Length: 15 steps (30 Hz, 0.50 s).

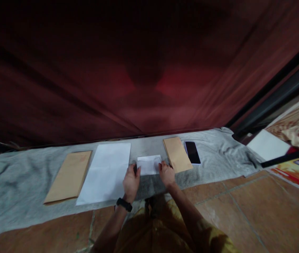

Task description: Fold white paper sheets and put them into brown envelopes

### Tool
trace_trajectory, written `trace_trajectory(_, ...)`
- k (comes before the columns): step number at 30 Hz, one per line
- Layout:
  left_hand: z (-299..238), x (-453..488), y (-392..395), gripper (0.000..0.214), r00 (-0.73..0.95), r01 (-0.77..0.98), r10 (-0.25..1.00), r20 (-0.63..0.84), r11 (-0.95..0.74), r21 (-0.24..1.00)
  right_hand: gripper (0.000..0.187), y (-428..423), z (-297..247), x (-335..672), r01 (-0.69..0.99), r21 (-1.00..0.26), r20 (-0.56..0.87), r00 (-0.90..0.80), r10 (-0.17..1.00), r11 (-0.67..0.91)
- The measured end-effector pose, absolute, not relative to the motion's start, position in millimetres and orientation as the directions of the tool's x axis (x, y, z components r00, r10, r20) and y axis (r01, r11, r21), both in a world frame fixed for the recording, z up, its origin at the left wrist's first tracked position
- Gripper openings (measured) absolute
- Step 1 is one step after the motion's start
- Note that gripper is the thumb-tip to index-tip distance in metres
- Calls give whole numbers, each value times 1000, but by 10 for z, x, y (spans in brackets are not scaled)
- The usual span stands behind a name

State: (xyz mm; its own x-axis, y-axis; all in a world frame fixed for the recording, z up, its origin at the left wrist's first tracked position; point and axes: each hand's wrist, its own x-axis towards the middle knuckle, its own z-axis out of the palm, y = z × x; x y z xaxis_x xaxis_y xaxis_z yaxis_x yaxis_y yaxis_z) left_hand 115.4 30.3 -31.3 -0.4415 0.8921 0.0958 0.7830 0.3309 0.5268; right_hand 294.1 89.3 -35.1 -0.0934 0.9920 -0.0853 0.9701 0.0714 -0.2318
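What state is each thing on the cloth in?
small white paper: folded, lying flat
left hand: fingers at the paper's left edge
right hand: fingers at the paper's right edge
white sheet: unfolded, flat
left brown envelope: flat, untouched
right brown envelope: flat, next to right hand
phone: face up, screen dark
gray cloth: spread out, wrinkled

Thing: small white paper (149, 164), the piece between your hands.
Look: plain white, rectangular, wider than deep, with a faint fold line across it.
Pose: lying flat, long edges running left to right.
Place: on the grey cloth (20, 182), between the large white sheet (107, 172) and the smaller brown envelope (177, 153).
Contact: your left hand (131, 181) meets its left edge, your right hand (166, 174) its right edge; whether you pinch it is unclear.
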Motion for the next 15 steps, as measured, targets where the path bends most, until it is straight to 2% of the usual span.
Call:
trace_trajectory(3,-333,1237,155,45,-257,896,908,331,96,433,27,910,-348,2939,970,-230,-90,-103,991,80)
trace_trajectory(5,-369,1304,65,45,-76,939,931,358,-54,339,29,923,-347,2933,969,-230,-87,-109,990,86)
trace_trajectory(7,-426,1362,7,48,73,953,944,321,-161,257,32,939,-349,2925,969,-231,-82,-112,990,91)
trace_trajectory(10,-525,1404,-17,50,146,963,953,266,-198,182,35,970,-355,2915,969,-229,-78,-113,991,93)
trace_trajectory(15,-611,1404,23,54,123,976,965,231,-159,147,34,1023,-367,2904,972,-222,-72,-95,993,77)
